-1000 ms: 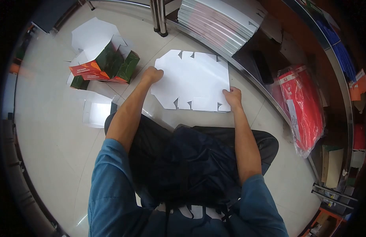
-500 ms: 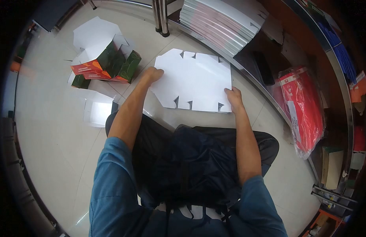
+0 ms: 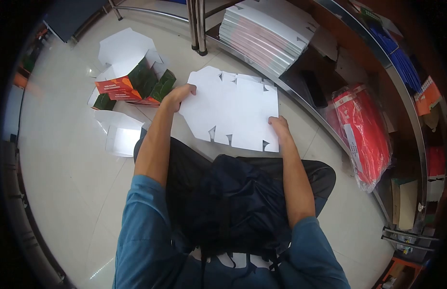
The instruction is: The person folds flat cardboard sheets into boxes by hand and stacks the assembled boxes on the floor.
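A flat white cardboard box blank (image 3: 228, 108) with notched edges stretches between my hands, above the floor in front of my crossed legs. My left hand (image 3: 179, 96) pinches its left edge, thumb on top and fingers underneath. At the opposite edge, my right hand (image 3: 280, 129) grips with its thumb over the white face and the other fingers mostly hidden. Whether more than one blank is in my hands I cannot tell. Left of the blank stand folded green-and-red boxes (image 3: 115, 86) with white insides, their flaps up. Nearer me lies an open white box (image 3: 124, 139).
A stack of flat white blanks (image 3: 267, 33) rests on the metal-edged low shelf (image 3: 325, 120) at the right. Red items in a clear plastic bag (image 3: 362, 135) lie on that shelf. Metal table legs (image 3: 198, 29) stand on the tiled floor (image 3: 69, 159) beyond the boxes.
The blank has come nearer my lap, its near edge now lower in view and slightly slanted. Both hands keep their hold on it. The view has shifted a little.
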Motion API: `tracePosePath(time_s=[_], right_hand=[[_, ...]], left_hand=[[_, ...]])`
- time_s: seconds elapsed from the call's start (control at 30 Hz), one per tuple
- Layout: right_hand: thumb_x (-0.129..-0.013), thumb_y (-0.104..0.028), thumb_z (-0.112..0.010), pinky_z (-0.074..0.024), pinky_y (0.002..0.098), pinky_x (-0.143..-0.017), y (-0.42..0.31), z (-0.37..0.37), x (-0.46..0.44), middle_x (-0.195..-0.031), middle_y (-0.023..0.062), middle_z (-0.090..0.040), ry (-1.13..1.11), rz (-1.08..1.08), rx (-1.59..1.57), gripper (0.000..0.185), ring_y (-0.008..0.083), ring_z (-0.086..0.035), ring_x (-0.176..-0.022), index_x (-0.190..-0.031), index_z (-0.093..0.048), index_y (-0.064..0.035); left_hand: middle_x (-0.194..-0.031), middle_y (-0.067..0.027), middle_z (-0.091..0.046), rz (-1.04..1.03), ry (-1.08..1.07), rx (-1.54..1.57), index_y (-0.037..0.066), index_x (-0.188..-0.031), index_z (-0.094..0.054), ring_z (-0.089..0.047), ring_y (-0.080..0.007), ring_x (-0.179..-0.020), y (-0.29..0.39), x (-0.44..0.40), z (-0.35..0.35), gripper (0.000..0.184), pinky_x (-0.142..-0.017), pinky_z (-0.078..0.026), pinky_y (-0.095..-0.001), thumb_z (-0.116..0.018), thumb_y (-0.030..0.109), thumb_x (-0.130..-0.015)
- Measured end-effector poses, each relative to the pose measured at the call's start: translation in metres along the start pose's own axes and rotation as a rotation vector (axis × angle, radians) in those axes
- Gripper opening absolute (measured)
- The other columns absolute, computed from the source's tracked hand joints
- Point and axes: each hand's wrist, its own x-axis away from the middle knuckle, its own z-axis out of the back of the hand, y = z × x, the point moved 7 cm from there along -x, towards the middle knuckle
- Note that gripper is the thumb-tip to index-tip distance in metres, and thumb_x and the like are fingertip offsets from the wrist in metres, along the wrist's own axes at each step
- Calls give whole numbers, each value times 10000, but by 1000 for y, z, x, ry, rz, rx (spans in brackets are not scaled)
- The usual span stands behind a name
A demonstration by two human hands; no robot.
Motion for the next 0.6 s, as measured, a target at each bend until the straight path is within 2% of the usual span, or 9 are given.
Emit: tracePosePath(time_s=[0.03, 0.17, 0.27, 0.37, 0.47, 0.57, 0.6], right_hand=[[-722, -117, -586, -527, 373, -674, -2, 1, 1, -889, 145, -615, 18, 23, 6, 352, 242, -621, -756, -1027, -548, 56], [-762, -167, -623, -521, 382, -752, -3, -4, 4, -978, 149, -619, -13, 53, -41, 446, 246, -624, -854, -1131, -506, 54], [-777, -218, -692, -499, 378, -879, 0, -5, 1, -1072, 161, -618, -4, 62, 10, 537, 260, -621, -981, -1186, -481, 59], [-757, -295, -764, -508, 374, -894, 4, -9, -13, -1218, 216, -584, 17, 220, -120, 738, 278, -629, -1023, -1304, -419, 61], [-781, -248, -796, -496, 353, -926, -10, -18, 5, -1206, 204, -602, -114, 123, -169, 702, 265, -627, -1050, -1298, -433, 59], [-843, -139, -749, -493, 332, -934, -16, -29, 3, -1184, 174, -623, -364, 175, -200, 563, 252, -620, -1073, -1282, -451, 47], [-853, -107, -734, -491, 328, -933, -28, -27, 8, -1169, 162, -630, -325, 249, -294, 524, 245, -621, -1067, -1272, -457, 44]], left_hand=[[-934, -133, -621, -3, -41, 46, -49, -1090, -573, -642, -268, -807, 3, 6, -5, 429, -711, -540, -406, -569, 143, -706], [-915, -125, -609, -247, 28, 3, -63, -1104, -556, -626, -243, -756, 28, 36, -10, 467, -692, -531, -366, -553, 97, -666], [-862, -113, -586, -412, 42, -33, -84, -1101, -555, -592, -212, -726, 53, 67, -7, 506, -639, -504, -323, -546, 68, -619], [-756, -45, -542, -527, -6, -92, -77, -1022, -594, -521, -152, -642, 65, 88, 9, 452, -572, -446, -271, -524, 31, -589], [-752, -37, -538, -522, 9, -60, -68, -977, -600, -511, -142, -619, 71, 109, 14, 422, -550, -419, -260, -522, 23, -573], [-743, -25, -551, -619, 14, -87, -55, -929, -608, -507, -131, -609, 74, 100, 28, 327, -555, -413, -256, -523, -14, -616], [-742, -24, -556, -657, 11, -104, -53, -924, -609, -506, -128, -607, 76, 97, 31, 309, -559, -413, -254, -523, -23, -628]])
